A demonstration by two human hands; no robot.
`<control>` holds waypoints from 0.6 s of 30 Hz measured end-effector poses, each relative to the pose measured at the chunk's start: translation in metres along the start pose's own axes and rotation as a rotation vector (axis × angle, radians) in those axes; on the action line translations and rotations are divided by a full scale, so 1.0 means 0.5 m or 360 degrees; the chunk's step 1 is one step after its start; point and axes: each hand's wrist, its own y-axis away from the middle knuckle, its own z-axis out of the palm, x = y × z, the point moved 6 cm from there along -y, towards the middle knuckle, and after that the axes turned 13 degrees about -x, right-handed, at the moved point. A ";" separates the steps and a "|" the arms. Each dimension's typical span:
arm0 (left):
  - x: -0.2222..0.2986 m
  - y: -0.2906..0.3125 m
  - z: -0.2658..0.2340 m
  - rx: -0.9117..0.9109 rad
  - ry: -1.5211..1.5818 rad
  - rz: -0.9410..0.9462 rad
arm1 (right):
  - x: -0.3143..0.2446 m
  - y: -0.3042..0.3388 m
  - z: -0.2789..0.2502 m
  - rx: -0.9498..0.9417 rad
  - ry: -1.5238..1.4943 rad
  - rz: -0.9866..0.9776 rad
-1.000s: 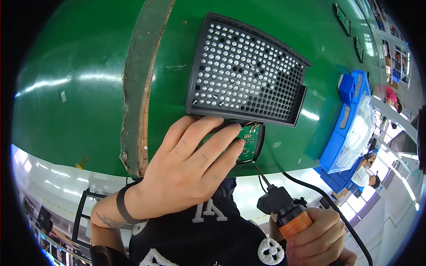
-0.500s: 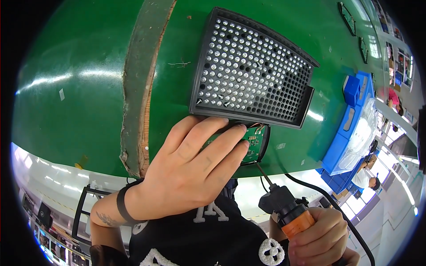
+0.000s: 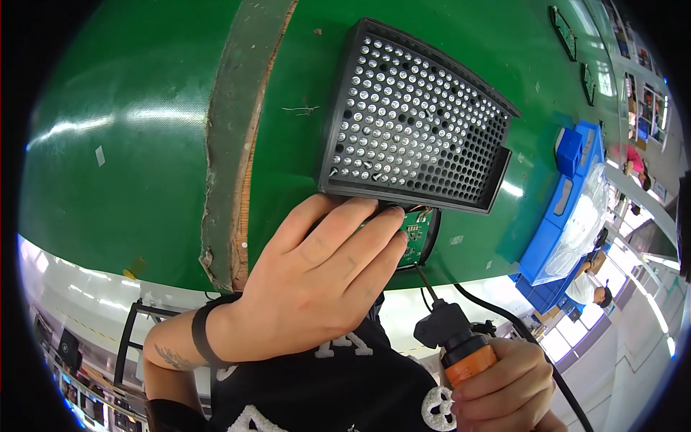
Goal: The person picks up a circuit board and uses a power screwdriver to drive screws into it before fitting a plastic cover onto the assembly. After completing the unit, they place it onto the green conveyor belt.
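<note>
My left hand (image 3: pixel 324 277) lies flat with its fingers stretched out over a green circuit board (image 3: pixel 415 234). The board sits in a black frame (image 3: pixel 432 237) at the near edge of the bench, mostly hidden under the hand. In my right hand (image 3: pixel 507 385) is an orange and black electric screwdriver (image 3: pixel 468 353), gripped round its body. Its thin bit points up and away, with the tip at the frame's near right corner; whether it sits in a screw is too small to tell. Just beyond my fingertips stands a black screw tray (image 3: pixel 410 191) with many silver screw heads in its holes.
A raised grey-green strip (image 3: pixel 230 137) with a rough wooden edge crosses the green bench (image 3: pixel 144 201) on the left. At the right is a blue bin (image 3: pixel 531 263) holding clear plastic. A black cable (image 3: pixel 507 309) runs behind the screwdriver. More framed boards (image 3: pixel 563 32) lie far right.
The view has shifted slightly, so the tray and strip appear a little farther right. My right hand and the screwdriver body have moved slightly left; the bit tip stays at the frame's corner.
</note>
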 end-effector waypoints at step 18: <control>-0.045 0.043 -0.063 0.0226 -0.0019 -0.0508 | 0.091 -0.112 -0.086 0.0158 -0.0103 0.0022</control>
